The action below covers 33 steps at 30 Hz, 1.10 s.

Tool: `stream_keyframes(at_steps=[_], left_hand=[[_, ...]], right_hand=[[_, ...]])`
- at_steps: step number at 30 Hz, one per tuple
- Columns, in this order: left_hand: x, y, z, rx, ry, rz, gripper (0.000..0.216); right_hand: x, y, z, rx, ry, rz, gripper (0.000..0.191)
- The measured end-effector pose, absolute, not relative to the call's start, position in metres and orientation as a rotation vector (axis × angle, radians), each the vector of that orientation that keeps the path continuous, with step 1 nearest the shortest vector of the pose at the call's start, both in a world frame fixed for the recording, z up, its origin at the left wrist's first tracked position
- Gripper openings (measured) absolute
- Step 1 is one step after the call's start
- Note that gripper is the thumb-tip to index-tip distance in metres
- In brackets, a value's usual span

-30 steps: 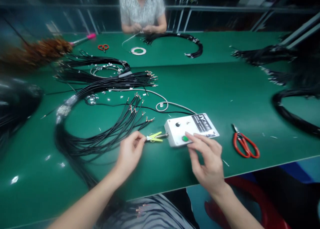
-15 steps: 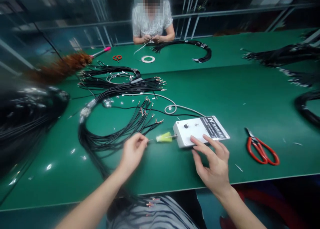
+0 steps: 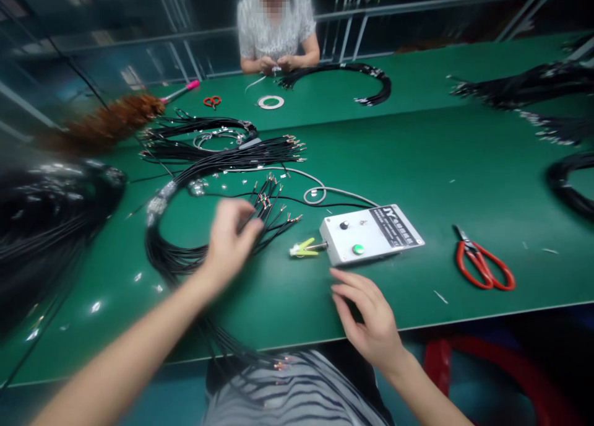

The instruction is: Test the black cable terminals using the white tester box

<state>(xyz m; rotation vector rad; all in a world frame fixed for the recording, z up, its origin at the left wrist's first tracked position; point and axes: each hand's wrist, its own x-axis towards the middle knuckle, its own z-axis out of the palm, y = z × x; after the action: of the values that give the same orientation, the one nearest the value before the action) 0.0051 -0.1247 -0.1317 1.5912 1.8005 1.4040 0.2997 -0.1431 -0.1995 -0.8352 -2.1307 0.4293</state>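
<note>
My left hand (image 3: pixel 231 243) hovers at the loose ends of a black cable bundle (image 3: pixel 160 256), thumb and forefinger apart, slightly smeared by motion. I see nothing held in it; its other fingers are partly hidden. Copper tips (image 3: pixel 265 198) show on the cable ends just beyond. A white control box (image 3: pixel 343 237) lies on the bench, with a black knob, a small switch and a green button (image 3: pixel 357 249). From its left side sticks a shaft with a yellow-green two-armed piece (image 3: pixel 304 249). In front of the box, my right hand (image 3: pixel 364 311) is open, fingers spread slightly, touching nothing.
Red-handled cutters (image 3: pixel 482 265) lie to the right. More black cable bundles (image 3: pixel 515 88) rest at far right and left. A brown duster (image 3: pixel 116 122), a tape roll (image 3: pixel 270 102) and small scissors (image 3: pixel 212 102) lie farther back. A co-worker (image 3: pixel 277 30) sits opposite. Cables hang over my lap.
My left hand has moved up and left, from beside the yellow-green piece to the cable ends. My right hand has come off the box towards me, uncovering the green button.
</note>
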Motion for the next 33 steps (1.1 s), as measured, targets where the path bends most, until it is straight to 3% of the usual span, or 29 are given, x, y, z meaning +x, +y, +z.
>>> stream_keyframes(at_steps=[1, 3, 7, 14, 23, 30, 33], left_hand=[[0.021, -0.151, -0.131, 1.879, 1.551, 0.994, 0.004], [0.049, -0.201, -0.132, 2.152, 1.142, 0.312, 0.008], [0.073, -0.246, -0.134, 2.233, 1.26, -0.127, 0.008], [0.06, -0.225, -0.12, 1.658, 1.356, 0.177, 0.01], [0.038, -0.237, -0.106, 1.738, 1.409, -0.001, 0.011], [0.033, -0.22, -0.11, 1.497, 1.498, 0.696, 0.015], [0.039, -0.209, -0.116, 1.442, 1.483, 0.795, 0.017]], right_hand=[[0.3, -0.143, -0.2, -0.837, -2.134, 0.446, 0.033], [0.3, -0.142, -0.201, -0.838, -2.144, 0.474, 0.03], [0.298, -0.143, -0.198, -0.824, -2.154, 0.495, 0.027], [0.285, -0.159, -0.182, -0.799, -2.084, 0.706, 0.025], [0.277, -0.165, -0.183, -0.834, -2.037, 0.871, 0.023], [0.255, -0.184, -0.167, -0.646, -2.329, 1.009, 0.025], [0.246, -0.192, -0.168, -0.456, -2.442, 1.239, 0.02]])
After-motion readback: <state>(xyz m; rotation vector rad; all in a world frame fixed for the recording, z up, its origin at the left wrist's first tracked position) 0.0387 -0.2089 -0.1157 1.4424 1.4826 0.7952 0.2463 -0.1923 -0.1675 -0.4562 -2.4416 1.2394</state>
